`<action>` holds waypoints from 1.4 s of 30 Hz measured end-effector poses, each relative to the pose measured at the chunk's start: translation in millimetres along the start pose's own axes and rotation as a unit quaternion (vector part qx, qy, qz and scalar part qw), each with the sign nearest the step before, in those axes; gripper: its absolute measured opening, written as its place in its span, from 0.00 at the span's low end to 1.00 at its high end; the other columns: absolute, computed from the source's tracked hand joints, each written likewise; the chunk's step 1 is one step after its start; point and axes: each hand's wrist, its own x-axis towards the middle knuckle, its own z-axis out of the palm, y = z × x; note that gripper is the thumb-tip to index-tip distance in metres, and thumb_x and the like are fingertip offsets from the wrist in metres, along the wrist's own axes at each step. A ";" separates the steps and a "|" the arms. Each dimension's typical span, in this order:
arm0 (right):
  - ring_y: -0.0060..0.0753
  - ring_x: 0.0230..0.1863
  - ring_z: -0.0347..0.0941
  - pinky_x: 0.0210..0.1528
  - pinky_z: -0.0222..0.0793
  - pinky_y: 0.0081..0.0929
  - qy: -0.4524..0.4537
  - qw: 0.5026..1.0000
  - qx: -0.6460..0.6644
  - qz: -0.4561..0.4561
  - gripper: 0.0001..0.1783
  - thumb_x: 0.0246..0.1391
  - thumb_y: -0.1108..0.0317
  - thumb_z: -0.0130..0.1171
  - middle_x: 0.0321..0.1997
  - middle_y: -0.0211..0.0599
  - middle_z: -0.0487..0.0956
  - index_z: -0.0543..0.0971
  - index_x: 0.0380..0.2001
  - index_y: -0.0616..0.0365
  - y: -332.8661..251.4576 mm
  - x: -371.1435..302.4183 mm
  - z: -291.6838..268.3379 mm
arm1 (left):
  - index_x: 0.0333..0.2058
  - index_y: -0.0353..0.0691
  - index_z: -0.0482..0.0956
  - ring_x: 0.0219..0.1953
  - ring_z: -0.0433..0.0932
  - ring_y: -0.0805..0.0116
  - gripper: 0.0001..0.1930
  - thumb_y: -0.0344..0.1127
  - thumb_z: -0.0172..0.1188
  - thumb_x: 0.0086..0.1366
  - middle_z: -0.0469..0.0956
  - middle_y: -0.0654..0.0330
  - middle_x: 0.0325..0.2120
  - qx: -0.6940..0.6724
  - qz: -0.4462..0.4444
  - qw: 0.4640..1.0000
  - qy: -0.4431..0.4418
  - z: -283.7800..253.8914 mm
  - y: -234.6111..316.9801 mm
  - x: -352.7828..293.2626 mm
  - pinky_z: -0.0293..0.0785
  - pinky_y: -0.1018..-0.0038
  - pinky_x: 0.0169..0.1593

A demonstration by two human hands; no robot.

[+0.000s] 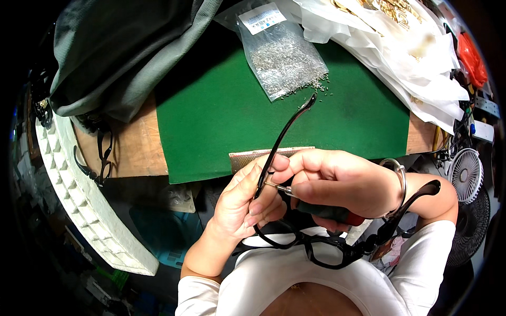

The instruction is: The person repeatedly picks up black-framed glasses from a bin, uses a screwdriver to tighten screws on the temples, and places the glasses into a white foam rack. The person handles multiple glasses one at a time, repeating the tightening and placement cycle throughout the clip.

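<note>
A pair of black glasses (321,259) is pinched in my left hand (235,206) near the hinge of one temple. That temple points up and away over the table, and the other reaches right in front of my right forearm. My right hand (345,179) is closed round a screwdriver (337,213) with a dark green and red body. Its thin metal shaft meets the frame at the hinge. My right thumb and fingers almost touch the left fingertips there. A screw at the tip is too small to make out.
A clear bag of tiny metal screws (287,60) lies on the green mat (211,121), some spilled. A flat bench block (241,161) sits at the near edge. White wrapping (363,58) holds gold-coloured pieces. More black glasses (104,152), grey cloth (153,68) and white foam (87,203) are left; a fan (466,175) right.
</note>
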 end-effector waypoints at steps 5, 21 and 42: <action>0.17 0.12 0.63 0.07 0.56 0.13 0.012 1.000 0.012 -0.003 0.13 0.55 0.66 0.43 0.29 0.36 0.75 0.64 0.40 0.62 5.3 0.8 -3.4 | 0.46 0.36 0.63 0.07 0.56 0.84 0.17 0.41 0.38 0.66 0.62 0.70 0.09 -0.034 -0.002 0.999 0.020 0.3 -2.3 3.0 0.54 0.86 0.14; 0.42 0.25 0.70 0.26 0.68 0.32 0.330 0.631 -0.647 -0.273 0.14 0.46 0.68 0.53 0.30 0.42 0.67 0.70 0.38 0.57 11.9 -2.8 -44.6 | 0.25 0.39 0.62 0.07 0.60 0.81 0.17 0.45 0.34 0.66 0.63 0.69 0.08 0.096 0.024 0.995 0.010 22.6 2.2 7.7 0.58 0.83 0.18; 0.33 0.22 0.66 0.22 0.66 0.25 0.351 0.497 -0.759 -0.232 0.18 0.42 0.73 0.53 0.29 0.37 0.67 0.71 0.41 0.57 23.6 12.6 -35.2 | 0.54 0.39 0.58 0.19 0.56 0.80 0.22 0.39 0.43 0.63 0.60 0.70 0.13 -0.077 0.050 0.995 -0.045 -9.2 3.3 5.1 0.58 0.81 0.32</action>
